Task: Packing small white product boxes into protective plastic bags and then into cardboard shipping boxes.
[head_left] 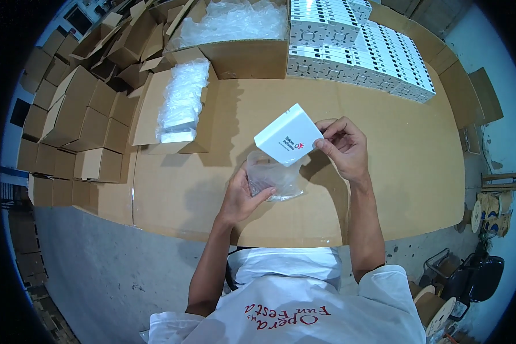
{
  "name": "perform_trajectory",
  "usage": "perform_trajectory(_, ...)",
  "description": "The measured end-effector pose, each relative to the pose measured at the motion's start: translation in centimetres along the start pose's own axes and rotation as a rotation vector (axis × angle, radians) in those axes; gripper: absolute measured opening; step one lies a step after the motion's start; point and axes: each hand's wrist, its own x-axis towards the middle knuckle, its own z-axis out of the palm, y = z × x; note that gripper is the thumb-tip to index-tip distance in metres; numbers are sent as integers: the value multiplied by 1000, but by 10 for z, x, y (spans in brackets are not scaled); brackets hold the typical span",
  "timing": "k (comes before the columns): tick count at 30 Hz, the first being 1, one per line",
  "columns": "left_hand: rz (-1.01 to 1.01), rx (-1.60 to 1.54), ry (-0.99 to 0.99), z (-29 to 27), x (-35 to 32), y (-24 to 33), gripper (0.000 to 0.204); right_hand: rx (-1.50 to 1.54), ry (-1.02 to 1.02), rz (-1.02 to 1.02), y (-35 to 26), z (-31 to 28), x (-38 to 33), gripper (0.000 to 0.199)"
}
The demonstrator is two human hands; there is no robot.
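Between finger and thumb, my right hand (344, 147) grips the right corner of a small white box (289, 135) with a red mark and print on its face. The box is tilted above the cardboard-covered table. Lower and to the left, my left hand (245, 194) is closed around a clear plastic bag (274, 179), its thumb lying across the front of the bag. The bag's upper edge lies just under the lower edge of the white box; whether the box's lower corner is inside the bag I cannot tell.
An open carton (206, 123) holds a row of bagged white boxes (182, 102). Behind it, a larger carton (252, 62) is full of clear plastic bags (232, 23). Stacked white boxes (361, 63) fill the far right. Empty brown cartons (86, 117) pile up at left. A black chair (479, 278) stands at right.
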Motion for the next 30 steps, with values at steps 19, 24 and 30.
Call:
perform_trajectory(19,13,-31,24,3,0,6,61,-112,-126,68,-5,3,-2,17)
perform_trajectory(24,22,-48,-1,6,0,10,55,-262,-121,76,-9,10,-2,16)
perform_trajectory(30,-167,-218,89,15,4,16,38,-301,-102,145,-7,9,-5,14)
